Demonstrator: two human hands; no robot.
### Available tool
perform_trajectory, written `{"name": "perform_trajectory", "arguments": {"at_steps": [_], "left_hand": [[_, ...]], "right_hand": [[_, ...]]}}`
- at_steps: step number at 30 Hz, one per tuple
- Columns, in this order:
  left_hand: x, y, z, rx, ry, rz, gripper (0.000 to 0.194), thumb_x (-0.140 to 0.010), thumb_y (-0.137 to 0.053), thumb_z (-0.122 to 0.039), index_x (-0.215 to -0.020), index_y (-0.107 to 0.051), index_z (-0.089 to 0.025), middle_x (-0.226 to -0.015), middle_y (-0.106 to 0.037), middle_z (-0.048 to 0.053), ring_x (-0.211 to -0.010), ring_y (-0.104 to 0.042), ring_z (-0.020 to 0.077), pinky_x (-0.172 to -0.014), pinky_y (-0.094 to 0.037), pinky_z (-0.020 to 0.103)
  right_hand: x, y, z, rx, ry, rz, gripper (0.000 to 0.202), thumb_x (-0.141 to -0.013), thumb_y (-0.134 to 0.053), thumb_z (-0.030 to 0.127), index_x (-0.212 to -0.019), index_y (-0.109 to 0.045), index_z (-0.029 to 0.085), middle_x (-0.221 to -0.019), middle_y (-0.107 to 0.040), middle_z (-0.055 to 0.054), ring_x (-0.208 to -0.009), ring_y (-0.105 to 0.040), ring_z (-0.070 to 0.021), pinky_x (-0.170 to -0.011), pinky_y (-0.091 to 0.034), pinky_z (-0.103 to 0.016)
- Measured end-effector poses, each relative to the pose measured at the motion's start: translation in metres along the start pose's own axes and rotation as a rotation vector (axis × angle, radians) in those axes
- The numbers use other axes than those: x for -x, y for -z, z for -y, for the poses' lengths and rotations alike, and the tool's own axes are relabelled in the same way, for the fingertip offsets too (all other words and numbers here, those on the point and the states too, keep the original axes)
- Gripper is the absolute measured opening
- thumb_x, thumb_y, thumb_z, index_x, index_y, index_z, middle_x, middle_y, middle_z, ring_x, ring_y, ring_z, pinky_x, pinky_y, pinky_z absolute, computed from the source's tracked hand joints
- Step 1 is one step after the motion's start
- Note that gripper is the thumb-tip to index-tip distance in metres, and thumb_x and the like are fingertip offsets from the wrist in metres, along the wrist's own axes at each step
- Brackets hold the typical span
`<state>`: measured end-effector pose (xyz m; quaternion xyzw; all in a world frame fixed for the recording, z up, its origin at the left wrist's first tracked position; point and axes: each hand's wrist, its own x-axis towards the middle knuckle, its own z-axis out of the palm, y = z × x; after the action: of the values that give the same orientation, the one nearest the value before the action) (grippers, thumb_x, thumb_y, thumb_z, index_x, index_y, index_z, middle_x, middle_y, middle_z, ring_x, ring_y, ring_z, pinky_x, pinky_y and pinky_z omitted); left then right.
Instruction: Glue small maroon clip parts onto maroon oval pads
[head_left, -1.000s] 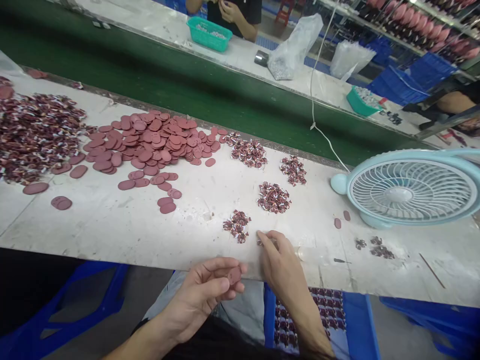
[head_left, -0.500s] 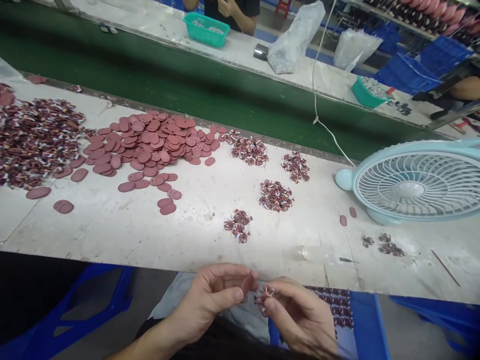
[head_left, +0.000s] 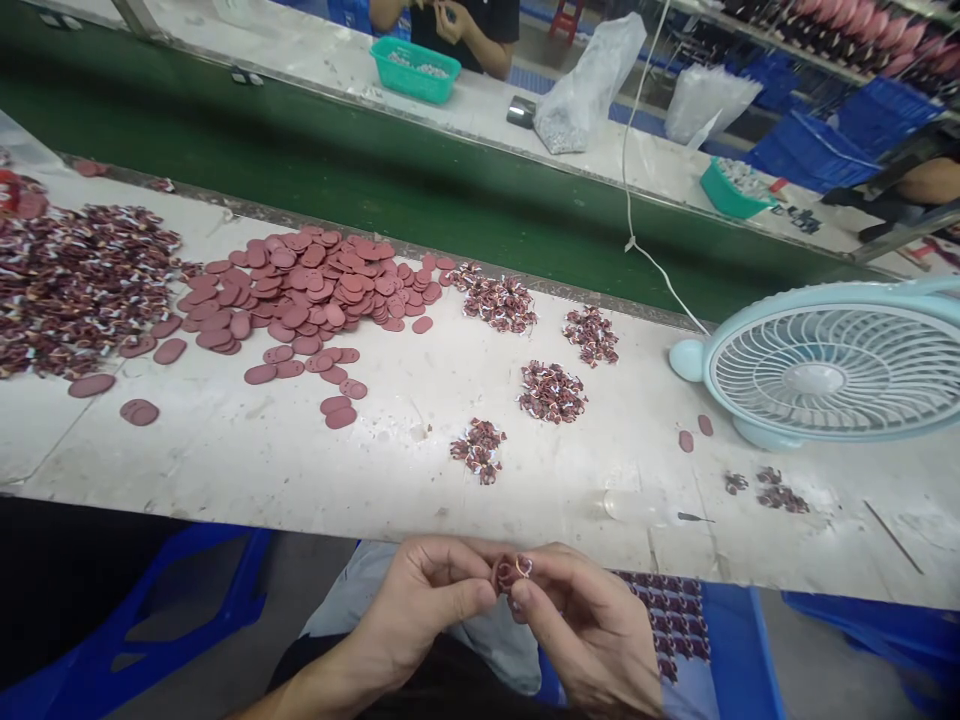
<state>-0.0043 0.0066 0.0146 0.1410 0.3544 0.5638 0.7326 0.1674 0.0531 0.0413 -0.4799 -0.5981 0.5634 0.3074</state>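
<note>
Above my lap, at the near table edge, my left hand [head_left: 412, 610] pinches a reddish-brown oval disc [head_left: 497, 574], mostly hidden by the fingers. My right hand [head_left: 589, 625] grips a small dark-red piece with white and orange bits [head_left: 520, 569] between thumb and forefinger. The two parts meet at my fingertips; whether they are joined I cannot tell. Farther back lies a heap of matching oval discs [head_left: 322, 285]. Small clusters of the dark-red pieces [head_left: 551, 391] lie ahead of my hands, and a large pile of such pieces [head_left: 82, 285] covers the left side.
A light-blue fan [head_left: 817, 375] lies at the right, near a clear bottle with a dark tip [head_left: 645, 508]. Beside my right hand, a blue tray [head_left: 742, 650] holds rows of dark-red pieces. Across a green gap, a person's hands [head_left: 454, 22] are behind a teal basket [head_left: 415, 85].
My right hand has moved left and slightly up, bringing its small piece against the disc in my left hand. The view has shifted slightly.
</note>
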Motion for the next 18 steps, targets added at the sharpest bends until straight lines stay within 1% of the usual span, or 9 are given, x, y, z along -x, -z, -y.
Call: {"name": "perform_trajectory", "arguments": {"at_steps": [3, 5, 10, 14, 16, 18], "left_hand": [[0.000, 0.002, 0.003, -0.040, -0.024, -0.012, 0.006, -0.081, -0.084, -0.021, -0.075, -0.083, -0.021, -0.101, -0.085, 0.007, -0.098, -0.076, 0.0260, -0.093, -0.056, 0.037], [0.001, 0.004, 0.004, -0.061, -0.040, -0.016, 0.006, -0.082, -0.083, -0.021, -0.075, -0.083, -0.022, -0.100, -0.085, 0.008, -0.097, -0.076, 0.0256, -0.093, -0.056, 0.037], [-0.001, 0.005, 0.001, -0.099, -0.051, -0.025, 0.006, -0.081, -0.084, -0.021, -0.075, -0.084, -0.022, -0.100, -0.085, 0.007, -0.097, -0.077, 0.0247, -0.091, -0.057, 0.035], [-0.004, 0.002, 0.000, -0.088, -0.068, -0.059, 0.006, -0.078, -0.086, -0.023, -0.073, -0.084, -0.022, -0.097, -0.085, 0.007, -0.092, -0.078, 0.0245, -0.088, -0.059, 0.034], [-0.003, 0.001, 0.001, -0.096, -0.062, -0.092, 0.007, -0.075, -0.089, -0.026, -0.072, -0.084, -0.023, -0.101, -0.085, 0.008, -0.088, -0.078, 0.0243, -0.084, -0.060, 0.034], [0.001, 0.004, -0.001, -0.141, -0.068, -0.113, 0.009, -0.073, -0.091, -0.028, -0.077, -0.085, -0.024, -0.112, -0.083, 0.009, -0.094, -0.078, 0.0269, -0.084, -0.062, 0.035]], "right_hand": [[-0.002, -0.002, -0.001, -0.062, -0.040, -0.003, 0.013, -0.081, -0.079, 0.031, -0.093, -0.081, 0.036, -0.080, -0.081, -0.001, -0.065, -0.074, -0.0187, -0.058, -0.064, -0.030], [-0.002, -0.003, 0.000, -0.086, -0.055, -0.006, 0.010, -0.080, -0.079, 0.032, -0.090, -0.081, 0.035, -0.078, -0.080, -0.001, -0.065, -0.074, -0.0192, -0.059, -0.064, -0.031], [-0.003, -0.005, 0.005, -0.086, -0.062, -0.032, 0.009, -0.080, -0.080, 0.034, -0.088, -0.082, 0.031, -0.075, -0.079, -0.002, -0.064, -0.073, -0.0192, -0.060, -0.065, -0.032], [-0.007, -0.014, 0.002, -0.141, -0.071, -0.052, 0.011, -0.079, -0.081, 0.035, -0.088, -0.083, 0.029, -0.074, -0.079, -0.003, -0.060, -0.072, -0.0177, -0.058, -0.064, -0.029], [-0.007, -0.017, -0.002, -0.190, -0.063, -0.087, 0.011, -0.077, -0.082, 0.036, -0.087, -0.082, 0.031, -0.073, -0.078, -0.002, -0.058, -0.071, -0.0175, -0.056, -0.063, -0.029], [-0.002, -0.015, -0.009, -0.268, -0.089, -0.143, 0.013, -0.075, -0.084, 0.038, -0.086, -0.082, 0.034, -0.072, -0.077, -0.001, -0.056, -0.070, -0.0178, -0.054, -0.063, -0.030]]}}
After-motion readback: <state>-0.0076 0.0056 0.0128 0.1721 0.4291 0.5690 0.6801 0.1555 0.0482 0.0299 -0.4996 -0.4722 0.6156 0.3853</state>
